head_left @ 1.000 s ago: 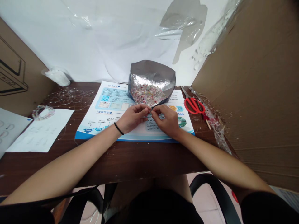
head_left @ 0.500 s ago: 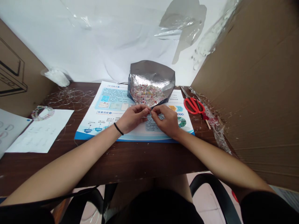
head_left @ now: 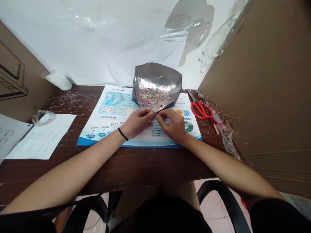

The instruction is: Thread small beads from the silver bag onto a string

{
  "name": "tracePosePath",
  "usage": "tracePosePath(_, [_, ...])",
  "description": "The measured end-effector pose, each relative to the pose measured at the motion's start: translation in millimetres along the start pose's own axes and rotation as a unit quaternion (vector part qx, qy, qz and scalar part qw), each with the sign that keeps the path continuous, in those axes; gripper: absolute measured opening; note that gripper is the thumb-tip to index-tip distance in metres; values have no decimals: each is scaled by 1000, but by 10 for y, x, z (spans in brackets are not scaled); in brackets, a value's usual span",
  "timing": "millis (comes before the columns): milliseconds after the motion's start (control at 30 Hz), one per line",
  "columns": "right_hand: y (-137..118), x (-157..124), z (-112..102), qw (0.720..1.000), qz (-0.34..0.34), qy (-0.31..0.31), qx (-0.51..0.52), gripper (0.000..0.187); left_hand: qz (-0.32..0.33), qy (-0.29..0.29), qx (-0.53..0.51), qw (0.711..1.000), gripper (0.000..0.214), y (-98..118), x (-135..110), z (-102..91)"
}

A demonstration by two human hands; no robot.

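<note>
My left hand (head_left: 139,122) is closed in a pinch, thumb against forefinger, in the middle of the view. Close by on its right, my right hand (head_left: 172,125) pinches too, and the fingertips of both nearly meet. Whatever is between them is too small to make out. Right behind my fingers stands a silvery foil bag (head_left: 157,76), its mouth open toward me. Many small mixed-colour beads (head_left: 153,98) lie inside it. Both hands are over a printed blue-and-white sheet (head_left: 116,139) spread on the dark wooden table (head_left: 136,168).
Red-handled scissors (head_left: 201,110) lie at the right beside crumpled clear plastic (head_left: 229,145). On the left are a beaded bracelet (head_left: 44,118), white paper (head_left: 41,139), loops of clear thread (head_left: 75,101) and a plastic cup (head_left: 59,81). Cardboard walls (head_left: 272,97) flank the table.
Both hands keep their pinch in front of the bag with hardly any movement. The whole view has shifted very slightly.
</note>
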State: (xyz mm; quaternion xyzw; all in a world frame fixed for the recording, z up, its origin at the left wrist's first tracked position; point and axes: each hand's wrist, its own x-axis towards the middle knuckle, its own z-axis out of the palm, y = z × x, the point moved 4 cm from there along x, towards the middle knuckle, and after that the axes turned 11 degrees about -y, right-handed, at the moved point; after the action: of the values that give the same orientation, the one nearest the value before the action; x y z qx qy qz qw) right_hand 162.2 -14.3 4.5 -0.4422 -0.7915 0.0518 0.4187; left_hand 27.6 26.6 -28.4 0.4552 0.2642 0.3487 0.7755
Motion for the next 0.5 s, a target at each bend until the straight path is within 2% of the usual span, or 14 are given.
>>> tracePosePath(500, [-7, 8, -7, 1000, 1, -4, -2, 9, -4, -6, 27, 1000, 21, -4, 5, 4])
